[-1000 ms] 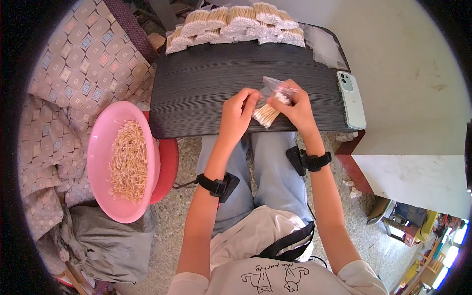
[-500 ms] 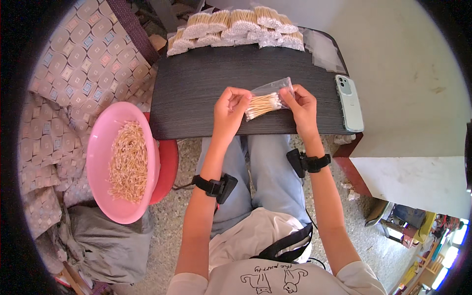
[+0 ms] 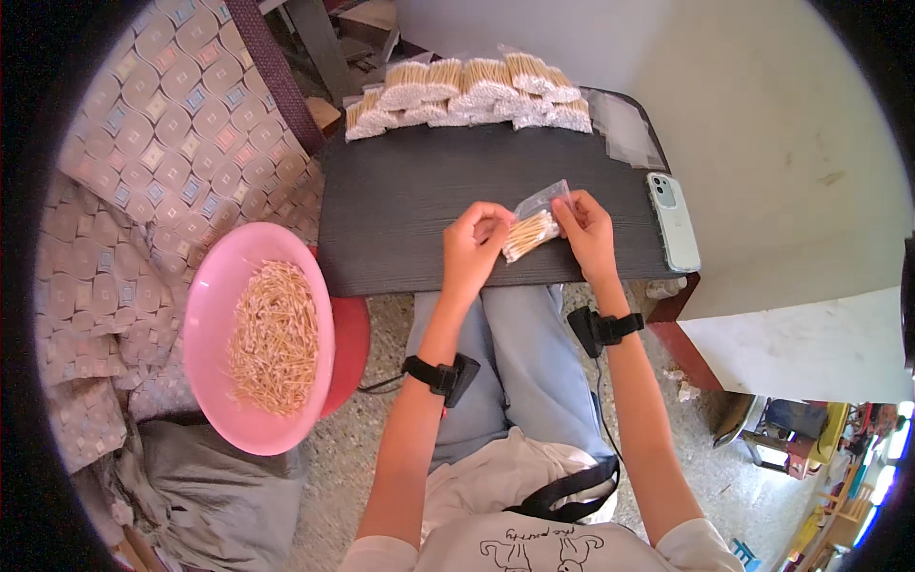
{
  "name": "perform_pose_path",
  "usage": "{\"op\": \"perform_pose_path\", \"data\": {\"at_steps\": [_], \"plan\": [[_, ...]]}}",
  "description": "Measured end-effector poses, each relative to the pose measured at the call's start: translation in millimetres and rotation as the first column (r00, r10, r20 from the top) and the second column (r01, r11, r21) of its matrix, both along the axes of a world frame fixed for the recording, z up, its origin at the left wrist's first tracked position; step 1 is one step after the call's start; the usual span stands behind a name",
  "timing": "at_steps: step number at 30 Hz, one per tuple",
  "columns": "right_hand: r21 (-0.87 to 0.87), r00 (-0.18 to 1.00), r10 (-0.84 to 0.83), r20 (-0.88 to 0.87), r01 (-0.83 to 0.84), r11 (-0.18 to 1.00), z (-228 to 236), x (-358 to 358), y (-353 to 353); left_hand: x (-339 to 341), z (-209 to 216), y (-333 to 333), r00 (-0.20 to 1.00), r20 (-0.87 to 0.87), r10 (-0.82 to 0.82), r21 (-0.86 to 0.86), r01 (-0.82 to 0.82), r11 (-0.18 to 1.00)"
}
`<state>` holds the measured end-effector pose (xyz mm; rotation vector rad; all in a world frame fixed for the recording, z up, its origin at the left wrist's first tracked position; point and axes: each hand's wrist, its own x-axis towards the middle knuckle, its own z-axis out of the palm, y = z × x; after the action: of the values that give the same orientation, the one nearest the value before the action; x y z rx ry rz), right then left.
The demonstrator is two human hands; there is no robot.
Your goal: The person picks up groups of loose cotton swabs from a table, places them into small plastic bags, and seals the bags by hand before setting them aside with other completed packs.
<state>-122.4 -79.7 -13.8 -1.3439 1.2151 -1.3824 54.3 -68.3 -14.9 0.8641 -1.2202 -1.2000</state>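
Above the near part of the black table (image 3: 410, 219), a clear plastic bag of cotton swabs (image 3: 531, 234) is held between my two hands. My left hand (image 3: 474, 245) pinches the bag's left side, fingers closed. At its upper right, my right hand (image 3: 588, 234) grips the clear, unfilled end with thumb and fingers. The swabs lie side by side inside, tilted, their white tips showing at both ends. At the table's far edge, several filled swab bags (image 3: 486, 84) are stacked in a row.
Left of the table, a pink basin (image 3: 205, 353) of loose cotton swabs (image 3: 276, 338) rests on a red stool (image 3: 351, 353). Flat clear bags (image 3: 629, 133) lie at the far right corner, with a phone (image 3: 675, 224) on the right edge. A pale wall (image 3: 782, 191) stands beyond.
The whole view has shifted, so the table and basin appear lower and further right. The swab bag is tilted more steeply between my hands, which both keep their hold.
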Motion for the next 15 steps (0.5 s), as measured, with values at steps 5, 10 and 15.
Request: {"op": "perform_pose_path", "data": {"at_steps": [5,10,15], "plan": [[-0.006,0.992,-0.070,-0.108,0.070,0.998,3.6,4.2,1.3,0.2,-2.3,-0.7,0.994,0.105,0.014,-0.031,-0.010,0.999],[0.055,0.979,-0.083,-0.186,0.094,0.994,6.3,1.8,1.0,-0.9,-1.3,-1.5,0.996,0.088,0.008,-0.051,-0.003,0.999],[0.032,0.990,-0.088,-0.106,0.092,0.995,7.8,6.9,1.7,0.2,-3.1,-1.9,0.986,0.165,0.037,-0.065,-0.027,0.998]]}}
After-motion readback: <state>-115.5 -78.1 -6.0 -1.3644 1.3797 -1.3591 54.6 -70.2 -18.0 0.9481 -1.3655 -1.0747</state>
